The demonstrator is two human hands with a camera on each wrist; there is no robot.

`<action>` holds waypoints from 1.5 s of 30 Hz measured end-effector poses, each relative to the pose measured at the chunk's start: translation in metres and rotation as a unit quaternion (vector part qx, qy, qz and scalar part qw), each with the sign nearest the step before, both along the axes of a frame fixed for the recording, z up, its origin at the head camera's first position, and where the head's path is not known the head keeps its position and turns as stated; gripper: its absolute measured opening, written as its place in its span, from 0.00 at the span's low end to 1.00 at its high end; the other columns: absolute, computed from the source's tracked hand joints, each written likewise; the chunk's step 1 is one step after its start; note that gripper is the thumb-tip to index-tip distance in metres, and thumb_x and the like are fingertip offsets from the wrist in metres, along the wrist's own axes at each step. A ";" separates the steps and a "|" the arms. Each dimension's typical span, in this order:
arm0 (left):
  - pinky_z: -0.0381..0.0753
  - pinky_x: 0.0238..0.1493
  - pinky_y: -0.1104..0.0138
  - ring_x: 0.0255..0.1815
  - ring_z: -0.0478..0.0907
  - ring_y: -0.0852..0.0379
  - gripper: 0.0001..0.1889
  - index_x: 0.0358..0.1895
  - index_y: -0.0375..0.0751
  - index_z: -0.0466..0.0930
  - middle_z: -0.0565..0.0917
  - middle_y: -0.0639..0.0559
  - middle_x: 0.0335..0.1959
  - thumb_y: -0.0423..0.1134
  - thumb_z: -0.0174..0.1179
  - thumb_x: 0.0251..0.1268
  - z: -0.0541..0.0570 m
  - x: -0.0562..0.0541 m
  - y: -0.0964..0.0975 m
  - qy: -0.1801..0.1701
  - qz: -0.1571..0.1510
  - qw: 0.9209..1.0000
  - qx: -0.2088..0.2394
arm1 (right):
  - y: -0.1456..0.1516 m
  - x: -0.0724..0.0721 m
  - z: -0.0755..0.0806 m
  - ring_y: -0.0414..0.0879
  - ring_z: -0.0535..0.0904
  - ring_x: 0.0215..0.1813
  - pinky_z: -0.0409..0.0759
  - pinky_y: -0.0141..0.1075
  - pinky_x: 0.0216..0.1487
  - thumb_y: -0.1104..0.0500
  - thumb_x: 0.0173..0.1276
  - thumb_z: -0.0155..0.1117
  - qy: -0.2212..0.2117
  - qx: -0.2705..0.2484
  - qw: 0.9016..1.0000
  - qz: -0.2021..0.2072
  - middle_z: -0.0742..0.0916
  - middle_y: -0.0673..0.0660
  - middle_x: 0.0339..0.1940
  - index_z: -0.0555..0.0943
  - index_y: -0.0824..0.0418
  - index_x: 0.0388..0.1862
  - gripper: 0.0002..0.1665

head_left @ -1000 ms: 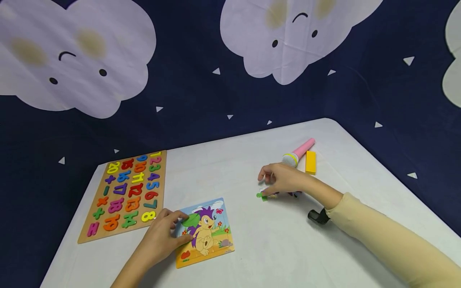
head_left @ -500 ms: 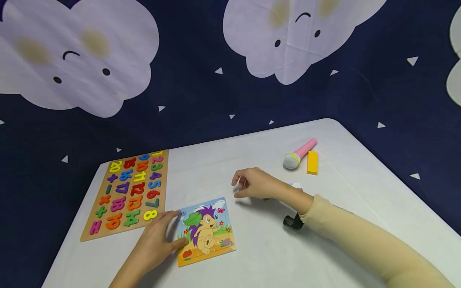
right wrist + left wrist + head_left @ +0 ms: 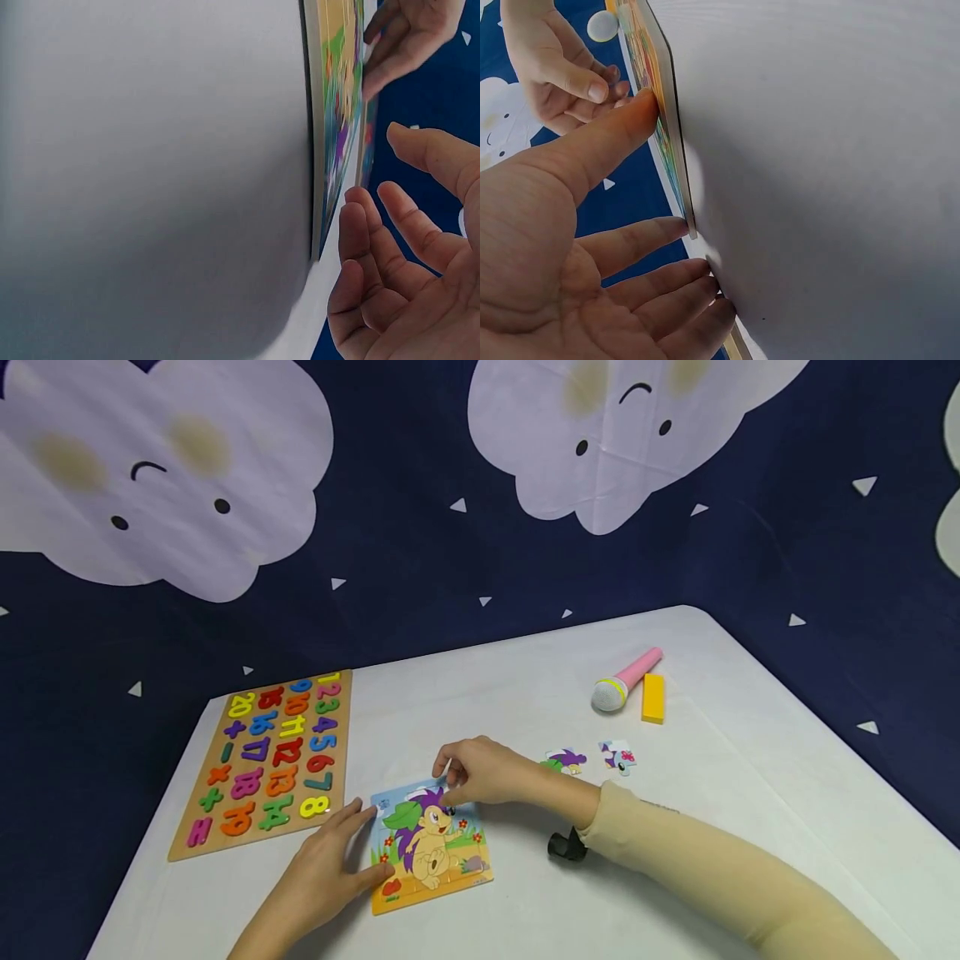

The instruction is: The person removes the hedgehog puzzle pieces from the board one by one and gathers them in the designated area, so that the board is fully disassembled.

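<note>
A hedgehog jigsaw puzzle [image 3: 431, 868] with a purple-spined hedgehog and a green leaf lies flat on the white table. My left hand [image 3: 318, 868] rests at its left side, the thumb [image 3: 622, 131] touching its edge and the index fingertip at its corner. Over the far right corner hovers my right hand [image 3: 487, 772], its fingers loosely bent. Nothing shows between that hand's thumb and fingers [image 3: 420, 229] in the right wrist view. Right of the puzzle, loose jigsaw pieces lie in two spots: green-and-purple pieces [image 3: 572, 762] and a purple-and-blue piece [image 3: 618, 757].
A wooden number board [image 3: 258, 760] with coloured numerals lies at the left. Toward the back right are a pink toy microphone [image 3: 626, 681] and a yellow block [image 3: 653, 698]. A black device [image 3: 567, 846] sits at my right wrist. A dark cloud-print cloth hangs behind the table.
My right hand has moved left from the loose pieces to above the puzzle's corner, uncovering those pieces. My left fingers have drawn back from the picture to its left edge.
</note>
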State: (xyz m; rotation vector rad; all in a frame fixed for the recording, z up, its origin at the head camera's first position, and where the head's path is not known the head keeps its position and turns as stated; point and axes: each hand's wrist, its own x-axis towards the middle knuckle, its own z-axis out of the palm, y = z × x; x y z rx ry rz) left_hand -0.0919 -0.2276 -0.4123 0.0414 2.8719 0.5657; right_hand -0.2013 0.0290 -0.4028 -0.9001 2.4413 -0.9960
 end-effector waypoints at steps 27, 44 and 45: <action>0.71 0.71 0.30 0.79 0.67 0.25 0.47 0.76 0.39 0.77 0.68 0.33 0.81 0.60 0.80 0.57 0.003 0.000 0.000 -0.026 -0.001 0.999 -0.018 | -0.062 0.016 0.000 0.34 0.76 0.25 0.75 0.26 0.30 0.54 0.65 0.83 -0.032 0.014 0.999 -0.015 0.85 0.43 0.27 0.87 0.56 0.49 0.17; 0.70 0.71 0.31 0.79 0.68 0.25 0.46 0.75 0.37 0.76 0.68 0.32 0.81 0.59 0.80 0.57 0.003 0.000 0.000 -0.017 -0.007 1.000 -0.011 | -0.069 0.025 -0.005 0.35 0.74 0.26 0.76 0.26 0.35 0.58 0.59 0.88 -0.026 0.033 0.998 -0.048 0.82 0.43 0.25 0.87 0.54 0.47 0.20; 0.70 0.71 0.31 0.79 0.68 0.25 0.46 0.75 0.36 0.76 0.68 0.32 0.81 0.59 0.80 0.57 0.003 0.000 -0.001 -0.016 -0.007 1.000 -0.010 | -0.070 0.025 -0.005 0.35 0.74 0.27 0.76 0.26 0.37 0.58 0.59 0.88 -0.022 0.036 0.998 -0.047 0.81 0.43 0.25 0.87 0.54 0.47 0.20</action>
